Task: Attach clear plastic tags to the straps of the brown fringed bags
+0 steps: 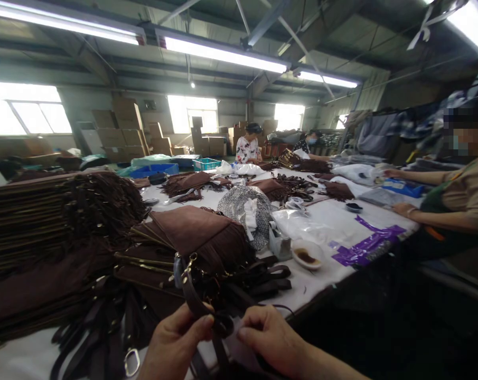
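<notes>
The person's left hand [179, 340] pinching a dark strap [194, 295] at the near edge, right hand [271, 338] curled just beside it, its grip unclear, brown fringed bags [195, 232] stacked beyond, white bowl [307, 255] to the right.

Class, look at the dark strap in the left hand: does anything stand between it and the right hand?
Nothing visible does. The left hand pinches the dark strap, and the right hand is just beside its looped part. The brown bags lie beyond both hands, not between them.
</notes>
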Available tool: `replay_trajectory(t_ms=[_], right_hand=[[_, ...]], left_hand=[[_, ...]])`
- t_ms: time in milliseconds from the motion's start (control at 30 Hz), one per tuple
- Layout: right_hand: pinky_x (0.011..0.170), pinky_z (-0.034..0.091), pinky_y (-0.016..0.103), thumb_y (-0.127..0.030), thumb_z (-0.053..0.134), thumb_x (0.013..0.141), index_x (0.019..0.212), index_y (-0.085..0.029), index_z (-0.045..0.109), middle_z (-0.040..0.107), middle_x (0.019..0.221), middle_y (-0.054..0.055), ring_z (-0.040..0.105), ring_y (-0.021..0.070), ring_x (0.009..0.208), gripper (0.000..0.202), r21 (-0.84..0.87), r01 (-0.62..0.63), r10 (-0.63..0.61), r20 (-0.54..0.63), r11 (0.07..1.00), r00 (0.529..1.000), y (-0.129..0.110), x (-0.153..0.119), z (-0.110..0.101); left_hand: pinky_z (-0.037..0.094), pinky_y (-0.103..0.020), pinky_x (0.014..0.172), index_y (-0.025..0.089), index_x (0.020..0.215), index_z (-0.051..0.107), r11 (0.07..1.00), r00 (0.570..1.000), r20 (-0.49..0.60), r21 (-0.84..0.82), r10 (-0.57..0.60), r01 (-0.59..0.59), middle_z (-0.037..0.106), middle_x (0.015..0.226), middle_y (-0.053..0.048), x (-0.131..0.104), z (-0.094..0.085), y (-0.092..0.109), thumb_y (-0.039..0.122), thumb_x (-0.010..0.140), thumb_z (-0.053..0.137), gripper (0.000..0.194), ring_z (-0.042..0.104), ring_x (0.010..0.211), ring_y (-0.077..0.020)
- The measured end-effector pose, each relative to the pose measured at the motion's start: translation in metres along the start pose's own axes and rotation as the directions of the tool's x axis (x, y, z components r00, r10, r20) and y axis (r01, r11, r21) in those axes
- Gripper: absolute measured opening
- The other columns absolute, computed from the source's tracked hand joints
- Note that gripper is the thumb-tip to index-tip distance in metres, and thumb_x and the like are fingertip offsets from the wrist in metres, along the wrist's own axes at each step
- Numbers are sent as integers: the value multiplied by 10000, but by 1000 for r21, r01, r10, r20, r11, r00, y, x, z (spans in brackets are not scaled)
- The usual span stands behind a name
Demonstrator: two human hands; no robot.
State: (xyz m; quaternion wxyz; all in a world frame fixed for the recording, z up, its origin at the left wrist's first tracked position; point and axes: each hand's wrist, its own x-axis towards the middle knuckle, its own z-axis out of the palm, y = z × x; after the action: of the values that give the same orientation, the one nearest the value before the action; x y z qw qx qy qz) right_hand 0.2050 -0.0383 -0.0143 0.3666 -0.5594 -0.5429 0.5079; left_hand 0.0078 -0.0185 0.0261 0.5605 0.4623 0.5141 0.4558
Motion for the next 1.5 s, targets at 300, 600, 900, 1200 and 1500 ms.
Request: replay_trajectory(t_ms=[300,600,900,1200,1500], right_hand=[[689,440,225,-140,640,688,945,-187,755,712,854,4,612,151,767,286,75,84,-92,118,994,989,-1,-5,-3],[690,429,212,-139,688,689,743,-180,765,662,762,-2,614,136,763,102,-44,239,-240,-16,970,971,-3,7,4],[574,396,203,-153,655,696,684,-155,765,659,644,0,582,124,634,111,14,158,-158,-37,987,987,-18,18,4],[675,444,215,-126,626,714,767,-175,741,711,747,4,636,150,729,136,-206,323,-349,-104,924,931,-45,38,11],[696,434,225,-122,617,756,735,-181,714,688,743,10,630,141,738,116,-313,507,-549,-55,803,834,-77,80,35]], left_hand=[[464,-240,604,193,743,767,999,998,63,43,24,-27,714,657,-13,3,5,-11,383,612,799,233,575,629,-169],[505,-300,755,185,786,771,989,986,163,151,-23,-2,722,693,-28,7,15,-25,305,660,761,174,647,797,-250],[549,-299,706,153,920,663,880,956,132,-374,-261,292,736,904,-107,42,3,-5,443,780,687,322,700,793,-206],[546,-260,622,161,791,681,921,978,-50,-350,-200,171,699,727,-43,57,14,2,399,668,794,290,670,679,-171],[542,-274,623,173,805,735,951,991,9,-279,-135,132,699,645,-19,59,-19,-5,523,591,806,416,669,663,-189]])
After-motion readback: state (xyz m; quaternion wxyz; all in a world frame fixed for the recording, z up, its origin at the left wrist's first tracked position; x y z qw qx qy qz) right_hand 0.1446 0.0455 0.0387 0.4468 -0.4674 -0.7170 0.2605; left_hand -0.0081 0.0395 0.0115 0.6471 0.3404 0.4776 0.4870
